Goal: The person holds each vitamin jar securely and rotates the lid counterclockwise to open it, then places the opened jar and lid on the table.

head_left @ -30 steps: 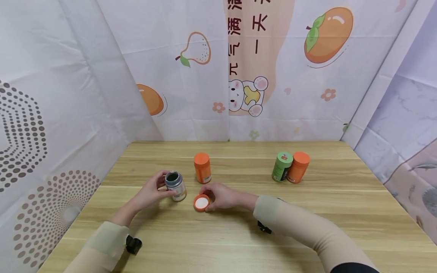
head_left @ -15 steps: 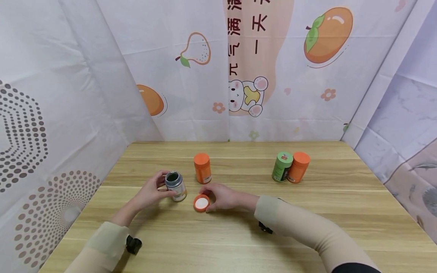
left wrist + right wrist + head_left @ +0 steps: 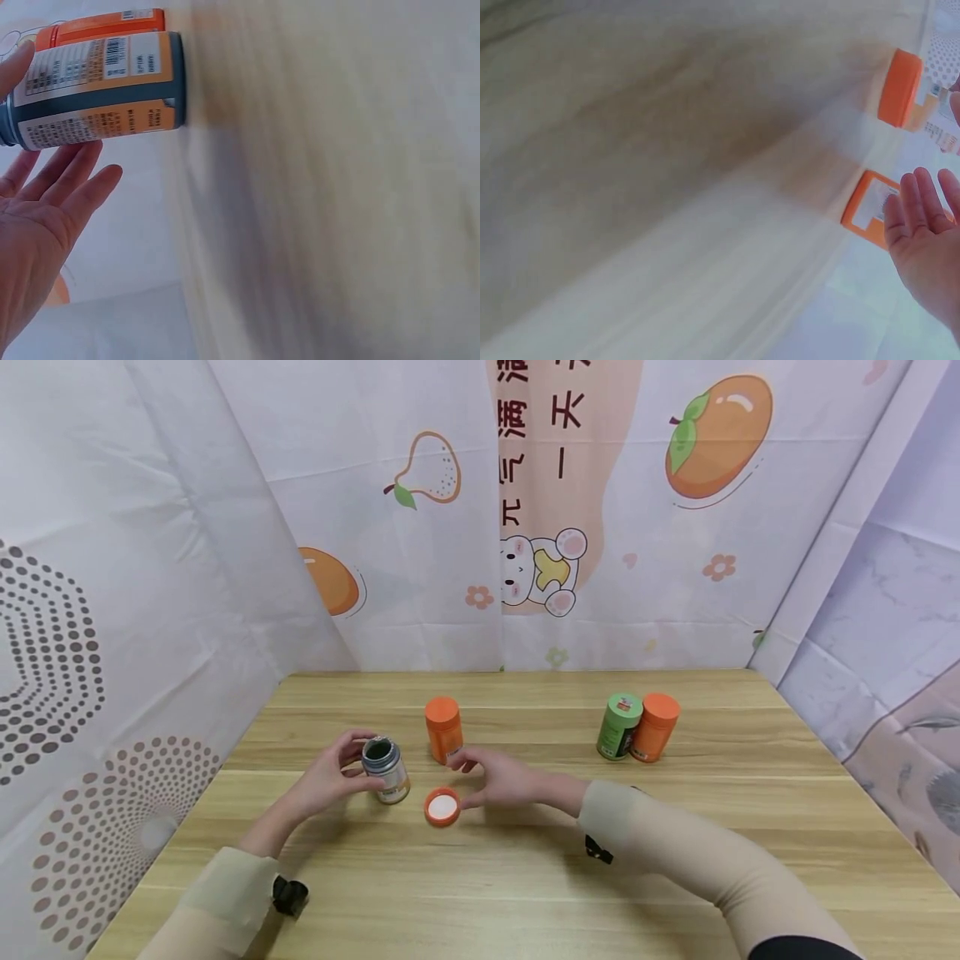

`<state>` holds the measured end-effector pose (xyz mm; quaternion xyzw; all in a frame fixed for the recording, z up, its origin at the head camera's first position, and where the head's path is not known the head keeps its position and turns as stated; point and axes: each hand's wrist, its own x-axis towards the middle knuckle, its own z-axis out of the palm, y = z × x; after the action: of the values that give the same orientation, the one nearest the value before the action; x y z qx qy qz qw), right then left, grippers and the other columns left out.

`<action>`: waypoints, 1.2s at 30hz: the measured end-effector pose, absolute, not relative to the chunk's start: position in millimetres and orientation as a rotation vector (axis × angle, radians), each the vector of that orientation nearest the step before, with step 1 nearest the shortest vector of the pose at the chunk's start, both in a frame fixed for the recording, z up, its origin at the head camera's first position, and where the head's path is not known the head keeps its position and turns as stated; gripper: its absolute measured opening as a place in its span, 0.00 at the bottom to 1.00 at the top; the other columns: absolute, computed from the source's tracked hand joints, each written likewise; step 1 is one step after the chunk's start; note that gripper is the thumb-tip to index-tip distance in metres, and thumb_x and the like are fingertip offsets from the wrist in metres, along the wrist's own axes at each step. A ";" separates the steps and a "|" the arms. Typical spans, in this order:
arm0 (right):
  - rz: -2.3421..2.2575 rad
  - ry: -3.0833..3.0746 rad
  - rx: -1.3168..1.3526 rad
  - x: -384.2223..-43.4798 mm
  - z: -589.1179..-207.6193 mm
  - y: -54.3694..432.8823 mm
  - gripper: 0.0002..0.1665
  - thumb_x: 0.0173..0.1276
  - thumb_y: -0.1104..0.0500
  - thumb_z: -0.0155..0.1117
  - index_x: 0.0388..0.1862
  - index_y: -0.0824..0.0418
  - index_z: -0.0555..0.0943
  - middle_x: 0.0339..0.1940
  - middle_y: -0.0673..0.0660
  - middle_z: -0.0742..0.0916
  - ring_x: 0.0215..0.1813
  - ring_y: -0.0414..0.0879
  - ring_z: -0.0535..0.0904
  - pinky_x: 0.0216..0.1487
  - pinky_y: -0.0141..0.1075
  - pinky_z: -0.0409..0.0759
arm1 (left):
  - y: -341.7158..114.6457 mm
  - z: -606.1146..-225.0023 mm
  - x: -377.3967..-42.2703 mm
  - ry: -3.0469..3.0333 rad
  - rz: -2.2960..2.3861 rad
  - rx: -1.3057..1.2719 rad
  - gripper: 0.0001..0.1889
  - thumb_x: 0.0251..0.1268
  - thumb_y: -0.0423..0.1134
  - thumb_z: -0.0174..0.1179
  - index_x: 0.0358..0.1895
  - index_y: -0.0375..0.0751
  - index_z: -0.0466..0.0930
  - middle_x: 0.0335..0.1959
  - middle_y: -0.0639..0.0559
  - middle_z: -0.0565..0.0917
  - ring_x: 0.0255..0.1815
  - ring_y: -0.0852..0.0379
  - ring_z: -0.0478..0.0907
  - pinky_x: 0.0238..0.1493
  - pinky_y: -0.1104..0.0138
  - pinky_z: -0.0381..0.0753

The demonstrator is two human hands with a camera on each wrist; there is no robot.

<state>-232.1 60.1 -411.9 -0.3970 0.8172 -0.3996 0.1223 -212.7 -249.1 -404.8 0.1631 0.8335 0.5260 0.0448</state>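
Observation:
An uncapped jar (image 3: 392, 781) with a dark grey neck and a white-and-orange label stands upright on the table. My left hand (image 3: 330, 783) holds it from the left, thumb on the near side and fingers behind; the jar (image 3: 101, 94) shows its printed label and barcode in the left wrist view. To the jar's right, an orange lid (image 3: 442, 808) lies with its white inside facing up. Beside that lid is my right hand (image 3: 506, 778), thumb and fingers spread apart with nothing between them. In the right wrist view the right hand's fingers (image 3: 922, 202) look extended.
An orange capped jar (image 3: 444, 733) stands just behind the lid, near the right fingertips. Farther right, a green jar (image 3: 620, 727) and another orange jar (image 3: 657, 728) stand side by side. A printed curtain (image 3: 420, 568) hangs behind the wooden table (image 3: 480, 885).
My right hand has let go of the orange lid, opened, and drawn slightly back to the right. The left hand and its jar stay in nearly the same place.

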 end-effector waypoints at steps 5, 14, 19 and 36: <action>-1.195 2.385 -1.138 -234.2 -404.3 69.2 0.32 0.56 0.62 0.76 0.59 0.66 0.74 0.56 0.62 0.80 0.56 0.55 0.74 0.53 0.56 0.73 | -248.1 -394.5 -213.5 2.535 1.630 0.529 0.37 0.52 0.33 0.73 0.65 0.31 0.63 0.60 0.32 0.73 0.62 0.37 0.69 0.61 0.50 0.70; -1.144 2.448 -1.125 -238.0 -389.0 90.2 0.31 0.58 0.60 0.75 0.59 0.65 0.74 0.57 0.61 0.80 0.57 0.52 0.74 0.53 0.56 0.73 | -244.9 -376.2 -221.3 2.570 1.566 0.588 0.35 0.55 0.36 0.72 0.64 0.34 0.63 0.61 0.35 0.73 0.65 0.38 0.68 0.63 0.42 0.64; -1.134 2.479 -1.119 -238.1 -379.2 101.6 0.31 0.59 0.59 0.74 0.60 0.62 0.74 0.56 0.56 0.80 0.57 0.51 0.74 0.54 0.55 0.73 | -237.8 -366.1 -228.1 2.546 1.539 0.634 0.36 0.56 0.36 0.72 0.66 0.36 0.63 0.62 0.35 0.72 0.65 0.37 0.67 0.64 0.41 0.61; -1.164 2.532 -1.076 -240.1 -365.8 127.2 0.32 0.60 0.59 0.74 0.61 0.61 0.73 0.56 0.53 0.80 0.57 0.50 0.75 0.54 0.51 0.73 | -203.9 -345.5 -257.8 2.614 1.349 0.706 0.37 0.54 0.42 0.74 0.65 0.40 0.65 0.62 0.40 0.73 0.65 0.42 0.68 0.64 0.43 0.62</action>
<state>-240.1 127.2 -365.8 -0.3591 0.8451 -0.3884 0.0774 -257.8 -203.9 -345.5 0.2329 0.8628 0.4450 0.0582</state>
